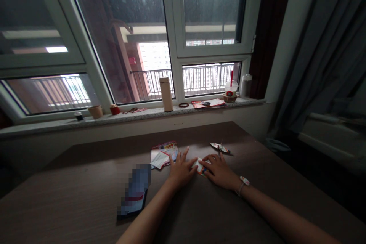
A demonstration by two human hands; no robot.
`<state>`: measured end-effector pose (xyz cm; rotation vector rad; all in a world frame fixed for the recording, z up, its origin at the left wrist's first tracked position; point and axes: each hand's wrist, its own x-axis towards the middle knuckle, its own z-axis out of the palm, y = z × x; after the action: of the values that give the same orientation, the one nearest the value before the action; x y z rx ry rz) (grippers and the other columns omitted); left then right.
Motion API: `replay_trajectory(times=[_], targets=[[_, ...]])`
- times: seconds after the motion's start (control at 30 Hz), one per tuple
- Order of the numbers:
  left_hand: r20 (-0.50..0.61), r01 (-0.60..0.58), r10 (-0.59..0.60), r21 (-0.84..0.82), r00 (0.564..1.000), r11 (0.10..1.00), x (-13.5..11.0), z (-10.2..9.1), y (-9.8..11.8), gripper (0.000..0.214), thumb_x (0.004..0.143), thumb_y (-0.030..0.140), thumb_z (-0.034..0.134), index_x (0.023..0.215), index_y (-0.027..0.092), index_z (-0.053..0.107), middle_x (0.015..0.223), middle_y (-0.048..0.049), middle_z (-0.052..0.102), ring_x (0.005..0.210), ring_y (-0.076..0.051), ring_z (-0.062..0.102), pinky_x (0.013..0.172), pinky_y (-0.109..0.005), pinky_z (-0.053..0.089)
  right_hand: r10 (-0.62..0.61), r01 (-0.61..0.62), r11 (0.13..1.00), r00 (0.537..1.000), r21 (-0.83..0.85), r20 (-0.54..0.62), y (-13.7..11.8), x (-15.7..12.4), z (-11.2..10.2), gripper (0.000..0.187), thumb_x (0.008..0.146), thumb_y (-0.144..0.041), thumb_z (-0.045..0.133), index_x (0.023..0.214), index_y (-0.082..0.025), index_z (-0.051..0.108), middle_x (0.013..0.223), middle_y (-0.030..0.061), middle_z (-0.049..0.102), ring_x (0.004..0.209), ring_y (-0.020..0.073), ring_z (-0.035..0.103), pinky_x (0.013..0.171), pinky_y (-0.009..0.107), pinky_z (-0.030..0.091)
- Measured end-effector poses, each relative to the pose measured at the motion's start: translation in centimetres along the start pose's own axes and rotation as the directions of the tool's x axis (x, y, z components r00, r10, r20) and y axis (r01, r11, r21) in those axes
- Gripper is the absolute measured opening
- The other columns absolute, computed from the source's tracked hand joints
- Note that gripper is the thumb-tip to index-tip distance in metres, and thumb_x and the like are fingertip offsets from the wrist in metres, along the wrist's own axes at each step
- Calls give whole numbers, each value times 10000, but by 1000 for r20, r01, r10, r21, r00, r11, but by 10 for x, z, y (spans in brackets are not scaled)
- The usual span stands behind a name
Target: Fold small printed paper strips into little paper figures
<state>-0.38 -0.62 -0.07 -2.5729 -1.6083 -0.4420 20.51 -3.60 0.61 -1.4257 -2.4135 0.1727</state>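
Observation:
A small piece of printed paper [201, 169], white with red and coloured patches, lies on the table between my hands. My left hand [182, 168] has its thumb and index finger closed at the paper's left edge, the other fingers spread out. From the other side, my right hand [220, 172] bends over the paper, thumb and fingertips pressing it and covering part of it. Just beyond the right hand sits a folded paper shape [220, 147] with pointed ends. Beside my left fingers, a white paper piece [160, 159] overlaps a colourful printed sheet [171, 147].
A phone [134, 194], its screen blurred out, lies left of my left forearm on the brown table [85, 183]. Along the windowsill [137, 116] stand a beige bottle [166, 94], a paper cup [95, 111], scissors [205, 103] on printed sheets, and a drink cup [230, 88] with a red straw.

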Motion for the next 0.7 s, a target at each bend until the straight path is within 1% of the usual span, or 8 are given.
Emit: replay_trajectory(times=[0.2,0.33,0.43,0.53,0.7], targets=[[2,-25,25,2,1000,1000,1,-2,-1,414,905,588,408,1274,456,542,1556,-1,270,1403,-367,230,1053,-748,11,11,-11,1000,1000,-6,-9,0,0,0,427,922,-405,434,1345,-356,474,1283,48,545,1247,269,387,1108,591,103],[-61,-56,58,27,996,998,-3,-6,-1,389,904,585,420,1212,432,600,1554,-2,280,1407,-353,227,1060,-732,-47,22,-22,1000,1000,-21,-12,-2,0,0,429,920,-403,433,1342,-347,479,1282,52,550,1249,268,391,1113,588,78],[-55,-65,66,16,996,998,-9,-12,-2,379,904,580,426,1182,417,625,1532,-4,326,1396,-346,252,1061,-726,-70,24,-24,999,1000,-31,-12,-3,1,-1,437,914,-385,439,1348,-342,473,1282,53,551,1247,265,397,1116,580,75],[-39,-77,76,-1,996,997,-11,-19,-3,349,902,567,442,1075,386,685,1528,18,332,1401,-347,232,1063,-724,-78,25,-25,999,1000,-29,-15,-5,1,-2,442,911,-373,442,1350,-335,470,1283,55,551,1249,264,398,1115,581,78],[-50,-136,136,9,989,991,-10,-25,-2,365,906,541,455,881,316,741,1482,25,412,1373,-332,290,1077,-699,-116,36,-36,999,999,-16,-7,-4,0,0,449,910,-381,444,1357,-336,461,1301,54,544,1262,269,387,1115,598,52]])
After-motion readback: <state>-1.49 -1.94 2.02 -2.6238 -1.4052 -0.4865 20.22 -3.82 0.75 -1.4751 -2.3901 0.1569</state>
